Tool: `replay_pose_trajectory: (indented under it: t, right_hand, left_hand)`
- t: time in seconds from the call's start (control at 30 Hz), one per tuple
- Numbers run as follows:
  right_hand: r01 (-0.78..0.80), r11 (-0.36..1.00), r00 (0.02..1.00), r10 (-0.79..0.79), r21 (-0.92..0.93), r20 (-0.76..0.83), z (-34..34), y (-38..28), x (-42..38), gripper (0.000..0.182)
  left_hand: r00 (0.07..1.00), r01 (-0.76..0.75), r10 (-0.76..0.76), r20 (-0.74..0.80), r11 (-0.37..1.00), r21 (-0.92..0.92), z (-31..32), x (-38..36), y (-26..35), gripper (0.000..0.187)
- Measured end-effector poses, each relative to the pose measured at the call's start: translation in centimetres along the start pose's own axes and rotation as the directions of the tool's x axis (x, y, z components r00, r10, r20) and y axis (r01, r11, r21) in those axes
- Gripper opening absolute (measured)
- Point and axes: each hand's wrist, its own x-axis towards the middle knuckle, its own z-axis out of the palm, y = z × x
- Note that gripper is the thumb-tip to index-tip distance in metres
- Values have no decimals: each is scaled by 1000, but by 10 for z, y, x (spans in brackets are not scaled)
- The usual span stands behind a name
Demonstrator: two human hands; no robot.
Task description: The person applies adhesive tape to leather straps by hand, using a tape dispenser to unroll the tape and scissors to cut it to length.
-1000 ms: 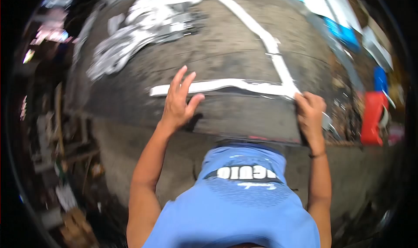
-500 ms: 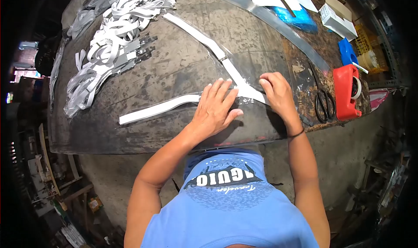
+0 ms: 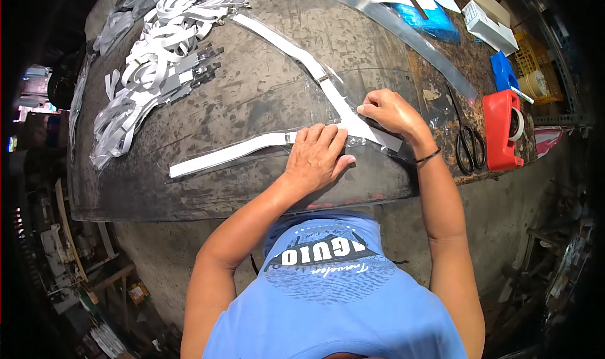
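A white Y-shaped strap (image 3: 372, 134) in clear plastic film lies on the dark table, its two long arms reaching to the left and the upper left. Small buckles sit along both arms. My left hand (image 3: 315, 152) rests flat, palm down, over the left arm close to the junction, fingers extended and touching the strap. Just right of the junction is my right hand (image 3: 391, 114), its thumb and fingers closed in a pinch above the strap. Whatever sits between those fingertips, if anything, is too small to make out.
Bundled white straps (image 3: 161, 56) with dark clips lie at the upper left. At the right are black scissors (image 3: 467, 146) and a red tape dispenser (image 3: 501, 132). A clear plastic strip (image 3: 403, 40), a blue plastic pack (image 3: 435, 26) and a white box (image 3: 488, 23) lie farther back.
My right hand has moved slightly left and up, its fingers now pinched, uncovering the strap's short end. My left hand has settled flatter, with its fingers closer together.
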Motion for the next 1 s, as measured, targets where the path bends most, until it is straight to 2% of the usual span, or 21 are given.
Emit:
replay_pose_trajectory:
  t: [0.17,0.23,0.27,0.33,0.37,0.43,0.47,0.5,0.53,0.57,0.63,0.8,0.9,0.93,0.97,1.0]
  right_hand:
    - [-43,996,999,42,80,10,-2,2,-2,36]
    - [40,989,992,-23,145,-121,-1,3,-10,29]
    - [34,989,992,-16,145,-124,1,2,-19,29]
    - [228,974,872,-208,-8,-444,7,-1,-44,21]
    - [204,976,866,-216,-76,-450,12,-1,-57,13]
    - [297,924,803,-379,-243,-459,28,5,-77,16]
    - [296,924,803,-378,-243,-461,34,6,-83,16]
    - [334,888,779,-449,-317,-437,40,5,-88,21]
    - [368,846,753,-515,-387,-410,45,6,-91,26]
    - [361,849,752,-510,-385,-418,49,7,-92,26]
    - [355,810,772,-536,-466,-343,54,8,-92,34]
    - [325,808,792,-517,-491,-325,55,6,-91,39]
    - [342,829,774,-516,-443,-367,51,12,-88,38]
    - [322,860,794,-473,-395,-383,49,12,-87,37]
    - [300,890,812,-427,-344,-397,46,12,-86,36]
    - [291,869,808,-447,-400,-384,42,9,-85,35]
  left_hand:
    - [999,43,-42,21,997,-56,-6,3,0,46]
    - [997,58,-53,58,993,-98,-9,9,-5,44]
    - [998,67,-66,10,986,-155,-10,16,-10,40]
    - [995,27,-48,-86,972,-234,-13,32,-22,32]
    - [995,23,-46,-89,971,-236,-13,43,-29,32]
    - [977,-176,137,-166,952,-251,-11,60,-41,27]
    - [989,-150,145,-37,947,-284,-12,64,-45,31]
    - [988,-153,149,-36,946,-285,-12,66,-49,31]
    - [982,-139,168,84,953,-271,-11,69,-52,31]
    - [962,-129,184,204,959,-254,-10,72,-54,32]
    - [949,-129,191,249,961,-244,-8,75,-56,33]
    - [941,-99,165,297,969,-226,-14,81,-53,33]
    - [938,-123,177,298,973,-193,-15,82,-50,32]
    - [938,-122,176,299,974,-190,-13,82,-51,32]
    - [946,-141,184,267,975,-174,-9,81,-52,31]
    - [953,-160,194,234,974,-158,-6,80,-54,29]
